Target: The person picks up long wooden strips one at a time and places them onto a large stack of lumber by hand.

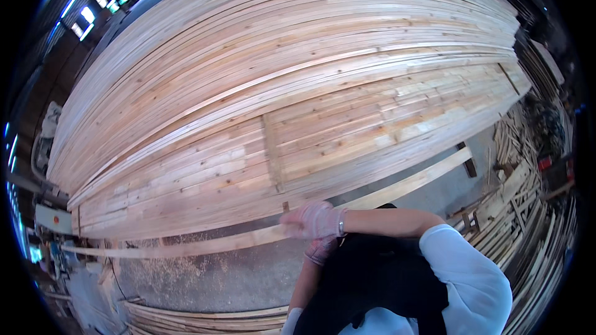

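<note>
A long pale wooden board (205,246) runs from the far left, past my hands, toward the right, apart from the big stack of boards. My right hand (312,219), in a pinkish-white knit glove with a band at the wrist, reaches across my body and overlaps the board. Motion smears its fingers, so whether it grips the board cannot be told. Just below and against it is my left hand (320,250), gloved the same way. Only its cuff and lower part show; its fingers are hidden behind the right hand.
A wide stack of long planks (310,87) fills the area ahead, with cross strips (272,155) on its lower tier. Sawdust (205,270) covers the concrete floor. Loose wood strips (515,205) pile up at right, and more boards (211,321) lie near me. A machine box (54,219) stands at left.
</note>
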A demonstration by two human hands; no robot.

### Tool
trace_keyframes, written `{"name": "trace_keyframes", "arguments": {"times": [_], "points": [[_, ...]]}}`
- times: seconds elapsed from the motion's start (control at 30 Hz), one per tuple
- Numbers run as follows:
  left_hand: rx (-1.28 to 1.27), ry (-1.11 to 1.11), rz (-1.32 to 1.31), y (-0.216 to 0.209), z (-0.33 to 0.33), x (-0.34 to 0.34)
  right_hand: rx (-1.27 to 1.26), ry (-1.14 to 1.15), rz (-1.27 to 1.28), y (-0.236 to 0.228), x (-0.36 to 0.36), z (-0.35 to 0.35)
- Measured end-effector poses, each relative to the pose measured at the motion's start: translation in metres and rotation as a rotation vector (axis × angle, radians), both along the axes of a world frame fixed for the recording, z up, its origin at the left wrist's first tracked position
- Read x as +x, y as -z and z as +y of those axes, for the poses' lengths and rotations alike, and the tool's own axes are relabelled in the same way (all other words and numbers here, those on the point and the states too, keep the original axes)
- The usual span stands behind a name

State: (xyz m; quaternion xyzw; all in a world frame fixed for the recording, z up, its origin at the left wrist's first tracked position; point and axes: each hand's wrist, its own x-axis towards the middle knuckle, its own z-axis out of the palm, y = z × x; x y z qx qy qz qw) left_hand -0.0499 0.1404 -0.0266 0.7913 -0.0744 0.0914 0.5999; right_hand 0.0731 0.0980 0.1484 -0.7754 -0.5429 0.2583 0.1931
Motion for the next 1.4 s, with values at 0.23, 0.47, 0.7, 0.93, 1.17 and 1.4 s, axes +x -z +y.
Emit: {"name": "trace_keyframes", "arguments": {"times": [0.23,0.47,0.7,0.93,1.17,1.4], "points": [[-1.089,-0.467,0.586,-0.005,0.092,-0.051,-0.217,-0.017,-0.024,0.008,0.054,-0.076],[-1.461,-0.746,0.293,-0.06,0.138,-0.075,-0.497,0.325,0.27,0.025,0.101,-0.161],[-1.242,-0.198,0.588,-0.033,0.019,-0.01,-0.236,-0.092,0.114,0.021,0.051,-0.056],[-1.373,-0.548,0.332,-0.034,0.085,-0.02,0.415,0.567,0.9,0.027,0.18,-0.096],[-1.482,-1.267,-0.004,-0.034,0.103,-0.034,1.064,1.539,1.473,0.074,0.404,-0.213],[-1.562,-0.893,0.174,-0.04,0.06,-0.016,1.16,1.611,1.344,0.111,0.488,-0.245]]}}
